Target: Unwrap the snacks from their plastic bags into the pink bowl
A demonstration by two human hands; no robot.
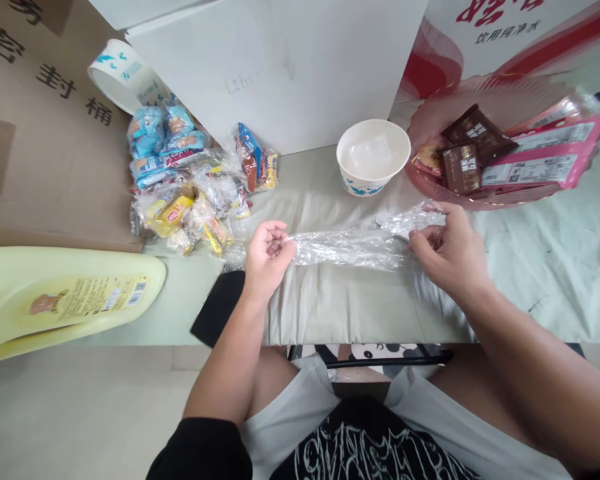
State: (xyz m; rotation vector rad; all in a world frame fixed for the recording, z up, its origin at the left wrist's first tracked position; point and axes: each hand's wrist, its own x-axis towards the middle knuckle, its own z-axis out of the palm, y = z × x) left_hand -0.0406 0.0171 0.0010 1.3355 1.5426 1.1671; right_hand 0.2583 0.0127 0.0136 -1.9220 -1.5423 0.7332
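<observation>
A clear plastic bag (345,250) is stretched sideways just above the cloth-covered table, between my two hands. My left hand (267,257) pinches its left end, fingers curled in. At the other end my right hand (450,250) grips the crumpled plastic between thumb and fingers. Just behind the bag stands a white paper bowl (373,160) with blue print, a pale translucent piece showing inside. Left of my left hand lies a heap of wrapped snacks (180,180), blue, yellow and clear packets among them.
A pink glass bowl (520,200) at the right holds brown sachets and pink packets. White box (280,73) and brown carton (45,147) wall the back and left. A paper cup (125,77) leans there. A yellow jug (70,300) and dark flat object (220,303) lie near the front edge.
</observation>
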